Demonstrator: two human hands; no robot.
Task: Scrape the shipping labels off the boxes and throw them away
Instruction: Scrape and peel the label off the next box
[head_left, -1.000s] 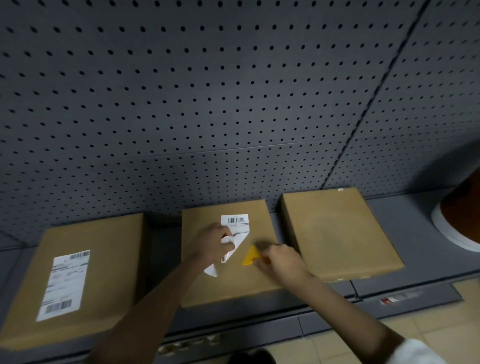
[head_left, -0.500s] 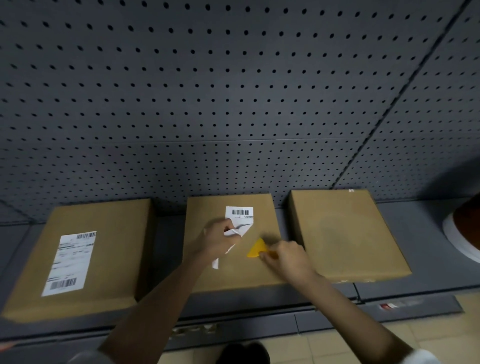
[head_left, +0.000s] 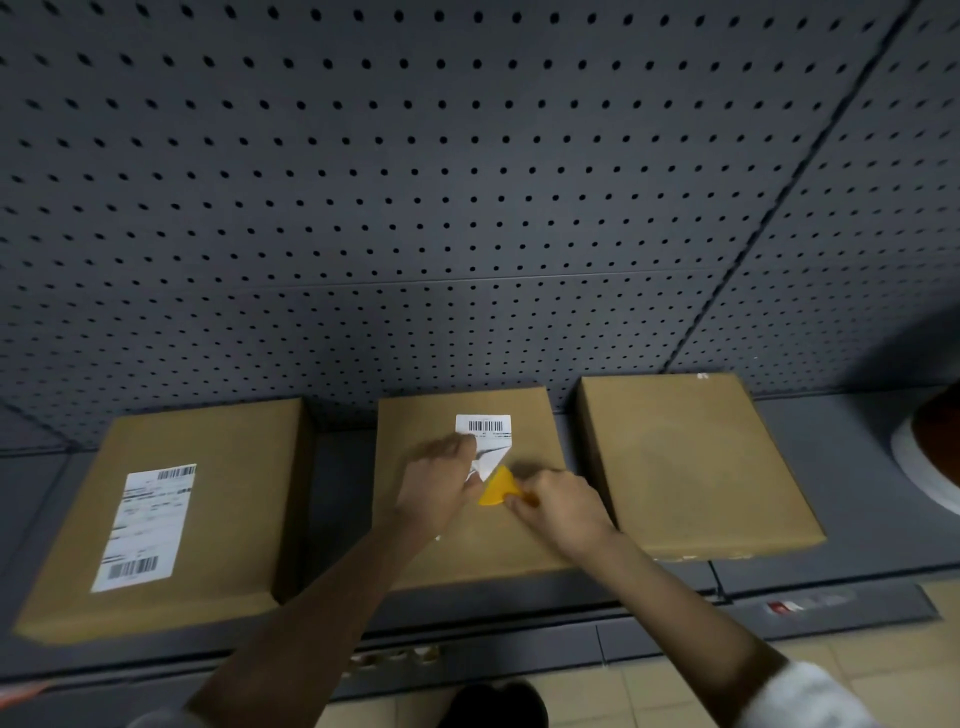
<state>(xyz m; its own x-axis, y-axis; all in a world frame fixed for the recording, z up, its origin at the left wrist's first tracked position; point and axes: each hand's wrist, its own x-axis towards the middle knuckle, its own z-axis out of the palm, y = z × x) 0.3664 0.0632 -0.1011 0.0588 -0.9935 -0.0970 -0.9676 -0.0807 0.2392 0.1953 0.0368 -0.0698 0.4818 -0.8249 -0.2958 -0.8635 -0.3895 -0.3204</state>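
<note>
The left hand (head_left: 441, 480) was curled around the loosened lower part of the shipping label (head_left: 485, 441), pinching the lifted paper and folding it back on itself, while the right hand (head_left: 558, 506), just beside it, gripped the yellow scraper (head_left: 497, 489) with its fingers closed on the handle and the blade edge pointed at the peel line. The label lay on the middle box (head_left: 524, 540), directly beyond the left hand's knuckles; its barcode end appeared to be adhered to the cardboard. The label was judged to be thin, light and easily torn, so the best hold would be close to the peel line, not at the free corner, with the scraper kept flat against the cardboard to avoid gouging the soft surface. To the outside of the left hand, a second box (head_left: 228, 499) carried an intact label (head_left: 148, 525). To the outside of the right hand, a third box (head_left: 691, 462) showed a bare top. The left hand's fingertips were hidden behind the folded paper, motion blur softened both hands, and the contact between blade and label could not be confirmed. A rounded object (head_left: 930, 457) was cut off at the frame edge and could not be identified. No waste container was visible.
</note>
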